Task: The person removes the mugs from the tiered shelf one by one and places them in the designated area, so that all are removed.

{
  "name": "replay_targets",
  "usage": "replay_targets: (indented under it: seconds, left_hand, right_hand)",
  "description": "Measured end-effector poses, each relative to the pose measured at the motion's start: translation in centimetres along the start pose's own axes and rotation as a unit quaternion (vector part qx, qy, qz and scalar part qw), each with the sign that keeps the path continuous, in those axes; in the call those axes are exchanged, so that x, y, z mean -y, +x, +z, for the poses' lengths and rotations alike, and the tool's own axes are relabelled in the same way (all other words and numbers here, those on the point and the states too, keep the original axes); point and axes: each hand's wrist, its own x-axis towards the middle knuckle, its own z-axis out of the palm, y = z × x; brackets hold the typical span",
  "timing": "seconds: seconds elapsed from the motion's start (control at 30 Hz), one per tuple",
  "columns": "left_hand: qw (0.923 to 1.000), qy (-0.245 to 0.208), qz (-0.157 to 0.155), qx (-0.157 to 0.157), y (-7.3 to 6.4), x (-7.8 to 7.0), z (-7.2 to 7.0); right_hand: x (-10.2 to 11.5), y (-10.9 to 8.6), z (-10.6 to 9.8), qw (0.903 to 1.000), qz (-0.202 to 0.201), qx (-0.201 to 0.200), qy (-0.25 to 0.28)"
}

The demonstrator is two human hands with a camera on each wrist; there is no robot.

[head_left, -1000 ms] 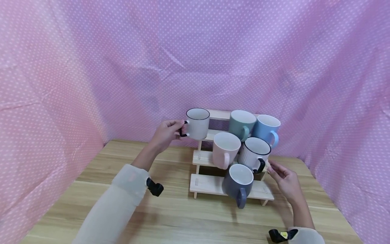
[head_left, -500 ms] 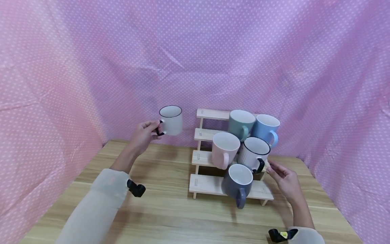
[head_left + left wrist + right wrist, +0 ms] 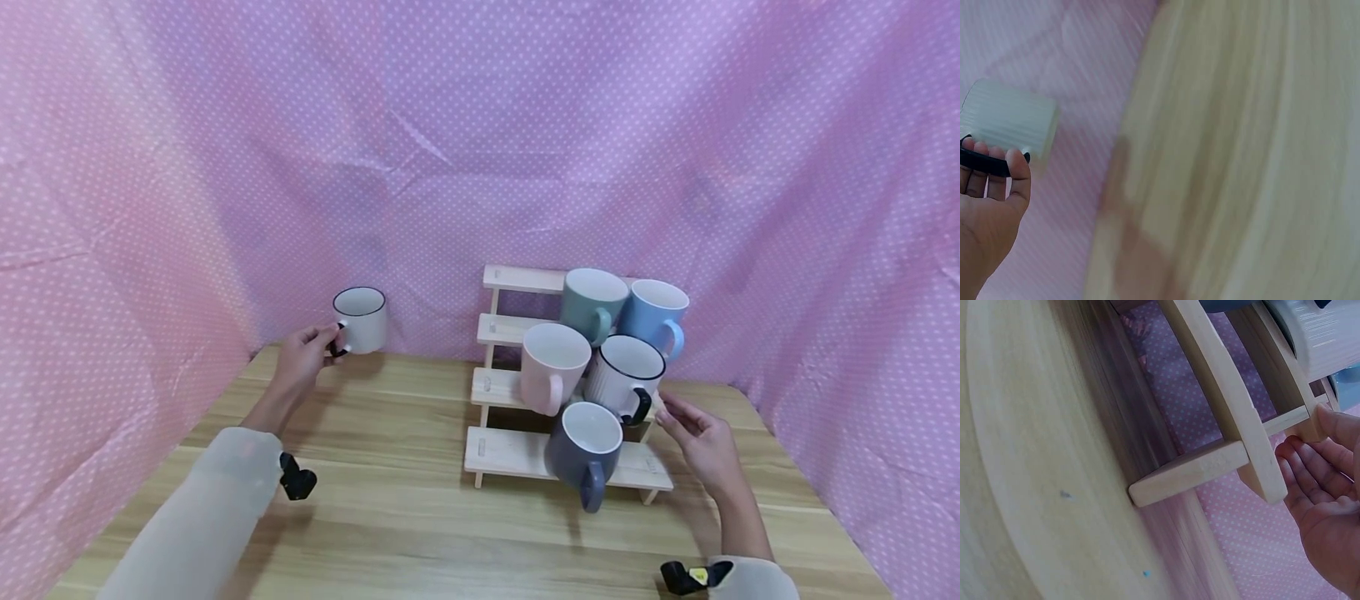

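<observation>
A white ribbed mug (image 3: 362, 323) with a black rim and black handle is held up at the back left, over the table's far edge. My left hand (image 3: 302, 360) grips its handle, fingers curled round it in the left wrist view. At the right, my right hand (image 3: 701, 437) pinches the end of a step of the wooden tiered rack (image 3: 504, 451); the right wrist view shows thumb and fingers on that board. Standing on the rack are a green mug (image 3: 588, 307), a blue mug (image 3: 649, 312), a pink mug (image 3: 550, 375), a black-rimmed white mug (image 3: 617, 385) and a dark grey mug (image 3: 576, 454).
The rack stands on a wood-grain table (image 3: 405, 533), right of the middle. A pink dotted cloth (image 3: 450, 150) hangs behind the table and along both sides. The mugs crowd the rack's right half, their handles turned toward the front.
My left hand has carried the white mug leftward from beside the rack's upper left, and lower over the last half second. The right hand and the mugs on the rack have stayed put.
</observation>
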Motion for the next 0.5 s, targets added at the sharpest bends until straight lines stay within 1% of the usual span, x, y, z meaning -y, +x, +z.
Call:
replay_targets:
  seconds: [0.07, 0.23, 0.27, 0.33, 0.5]
  left_hand:
    - [1.0, 0.0, -0.003, -0.008, 0.0, 0.7, -0.7]
    - [0.9992, 0.025, -0.01, -0.028, -0.3, 1.8, -2.2]
    - [0.999, 0.03, -0.009, -0.031, -0.4, 2.0, -2.4]
    - [0.9989, 0.026, -0.014, -0.037, -0.5, 2.2, -2.8]
    - [0.9969, 0.056, -0.012, -0.053, -0.8, 2.9, -3.4]
  right_hand:
    - [0.0, 0.0, 0.0, 1.0, 0.0, -0.001, -0.002]
    - [0.0, 0.1, 0.0, 1.0, 0.003, 0.0, -0.004]
    - [-0.1, 0.1, 0.0, 1.0, 0.003, -0.001, -0.004]
    - [-0.2, 0.1, 0.0, 1.0, 0.001, -0.001, -0.003]
    - [-0.3, 0.1, 0.0, 0.9999, 0.0, 0.001, 0.014]
